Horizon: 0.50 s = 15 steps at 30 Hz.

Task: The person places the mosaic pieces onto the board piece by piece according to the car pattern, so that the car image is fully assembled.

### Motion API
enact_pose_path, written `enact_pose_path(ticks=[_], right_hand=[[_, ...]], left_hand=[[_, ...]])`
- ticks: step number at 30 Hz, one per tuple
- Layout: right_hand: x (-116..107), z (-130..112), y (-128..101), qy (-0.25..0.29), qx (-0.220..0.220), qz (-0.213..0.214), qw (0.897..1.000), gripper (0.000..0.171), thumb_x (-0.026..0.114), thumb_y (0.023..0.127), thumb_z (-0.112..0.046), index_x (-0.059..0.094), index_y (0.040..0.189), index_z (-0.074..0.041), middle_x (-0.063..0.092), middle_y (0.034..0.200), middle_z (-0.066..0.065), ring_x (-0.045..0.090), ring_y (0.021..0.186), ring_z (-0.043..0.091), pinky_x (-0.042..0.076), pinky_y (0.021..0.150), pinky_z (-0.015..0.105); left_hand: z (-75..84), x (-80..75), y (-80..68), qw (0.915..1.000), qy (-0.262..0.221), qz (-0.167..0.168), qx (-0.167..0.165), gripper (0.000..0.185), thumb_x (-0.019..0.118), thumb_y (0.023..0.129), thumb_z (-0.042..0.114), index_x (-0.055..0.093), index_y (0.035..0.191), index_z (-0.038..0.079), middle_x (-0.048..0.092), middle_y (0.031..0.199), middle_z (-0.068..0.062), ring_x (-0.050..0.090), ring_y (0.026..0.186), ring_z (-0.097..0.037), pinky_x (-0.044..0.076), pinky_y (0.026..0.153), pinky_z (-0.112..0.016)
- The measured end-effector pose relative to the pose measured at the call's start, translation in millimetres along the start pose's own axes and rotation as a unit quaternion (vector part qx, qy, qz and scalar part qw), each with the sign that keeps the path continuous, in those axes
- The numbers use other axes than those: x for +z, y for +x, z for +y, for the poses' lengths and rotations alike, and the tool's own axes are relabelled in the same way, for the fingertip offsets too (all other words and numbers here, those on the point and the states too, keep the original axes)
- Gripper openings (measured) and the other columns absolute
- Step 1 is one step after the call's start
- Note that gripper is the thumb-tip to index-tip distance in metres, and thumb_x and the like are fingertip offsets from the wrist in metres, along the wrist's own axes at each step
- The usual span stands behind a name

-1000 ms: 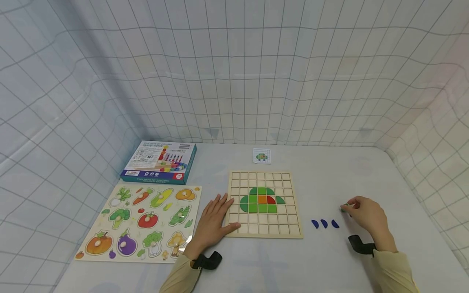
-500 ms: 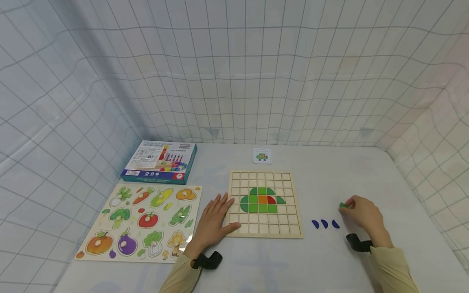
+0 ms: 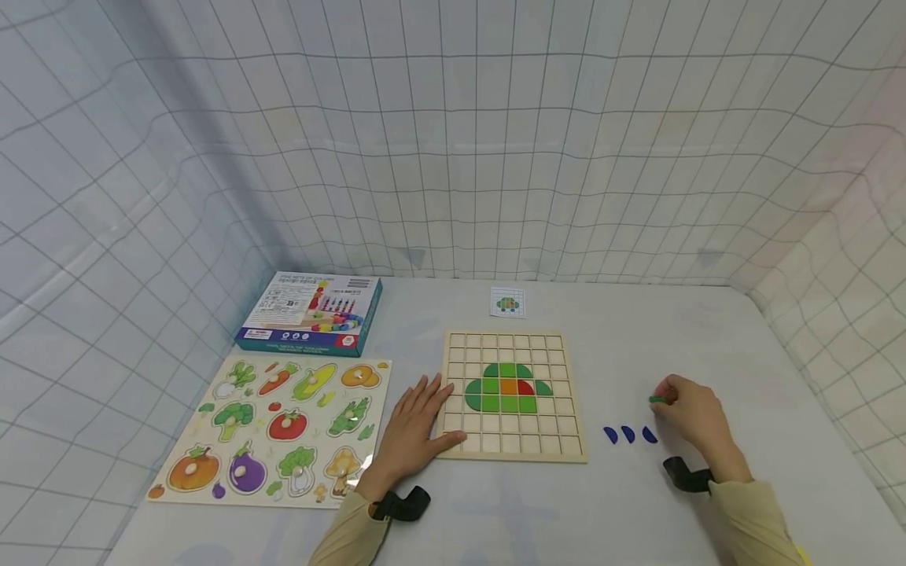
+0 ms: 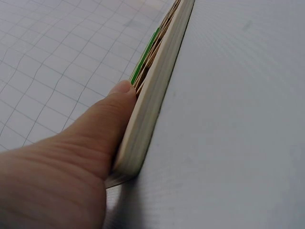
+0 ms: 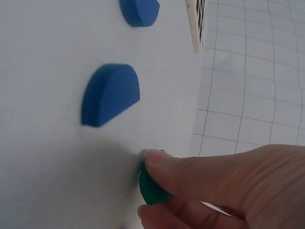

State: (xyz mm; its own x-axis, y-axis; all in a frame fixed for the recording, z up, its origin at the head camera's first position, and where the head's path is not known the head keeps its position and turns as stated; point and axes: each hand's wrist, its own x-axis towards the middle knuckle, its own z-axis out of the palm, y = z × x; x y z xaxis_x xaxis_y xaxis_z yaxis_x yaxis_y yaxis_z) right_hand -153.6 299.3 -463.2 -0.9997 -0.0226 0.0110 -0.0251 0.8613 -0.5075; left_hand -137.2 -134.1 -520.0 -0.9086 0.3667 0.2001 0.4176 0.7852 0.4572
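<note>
- A person's right hand (image 3: 690, 413) pinches a small green piece (image 3: 658, 399) between thumb and fingers, just above the white table (image 3: 637, 330), to the right of the wooden grid board (image 3: 513, 393)
- Three blue half-round pieces (image 3: 627, 434) lie in a row on the table between the board and the right hand, near the hand but apart from it
- The left hand (image 3: 410, 428) lies flat with fingers spread and relaxed against the board's left edge, thumb resting on the near left corner; it grips nothing
- The board's square cells hold a patch of green pieces with one orange and one red piece in the middle; the outer cells show bare wood
- A small pattern card (image 3: 507, 302) lies beyond the board
- A vegetable peg puzzle (image 3: 272, 428), its slots filled, lies to the left, with a boxed toy set (image 3: 311, 313) behind it
</note>
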Motion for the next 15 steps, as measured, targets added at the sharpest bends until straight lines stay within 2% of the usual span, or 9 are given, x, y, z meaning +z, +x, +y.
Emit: enact_pose_path(ticks=[6,10,15], right_hand=[[8.6,-18.4,-2.5,0.001,-0.042,0.029,0.999,0.010,0.070,0.082,-0.006,0.068,0.091,-0.001,0.063,0.079,0.005,0.056,0.066,0.019,0.042,0.052,0.031],[14.2,-36.1,-1.4,0.034,-0.064,0.015,0.997,0.011,0.071,0.083,-0.004,0.070,0.093,-0.002,0.064,0.083,0.004,0.055,0.066,0.016,0.044,0.051,0.029],[24.1,-53.7,1.7,0.063,-0.098,-0.010,0.993,0.013,0.073,0.081,-0.004,0.071,0.094,-0.005,0.062,0.079,-0.001,0.052,0.063,0.012,0.042,0.048,0.026]], left_hand=[[0.0,-0.5,-0.5,0.9999,-0.001,-0.007,-0.007,0.080,0.061,0.084,0.056,0.037,0.147,0.014,0.026,0.154,-0.008,0.011,0.143,-0.025,0.007,0.114,-0.041],[0.2,-0.8,-0.6,0.9999,-0.003,-0.008,-0.009,0.080,0.061,0.084,0.056,0.036,0.148,0.014,0.026,0.154,-0.007,0.011,0.143,-0.024,0.007,0.114,-0.041],[0.2,-0.5,-0.1,0.9999,-0.001,-0.007,-0.008,0.080,0.061,0.084,0.057,0.037,0.147,0.014,0.026,0.154,-0.007,0.011,0.143,-0.024,0.007,0.114,-0.041]])
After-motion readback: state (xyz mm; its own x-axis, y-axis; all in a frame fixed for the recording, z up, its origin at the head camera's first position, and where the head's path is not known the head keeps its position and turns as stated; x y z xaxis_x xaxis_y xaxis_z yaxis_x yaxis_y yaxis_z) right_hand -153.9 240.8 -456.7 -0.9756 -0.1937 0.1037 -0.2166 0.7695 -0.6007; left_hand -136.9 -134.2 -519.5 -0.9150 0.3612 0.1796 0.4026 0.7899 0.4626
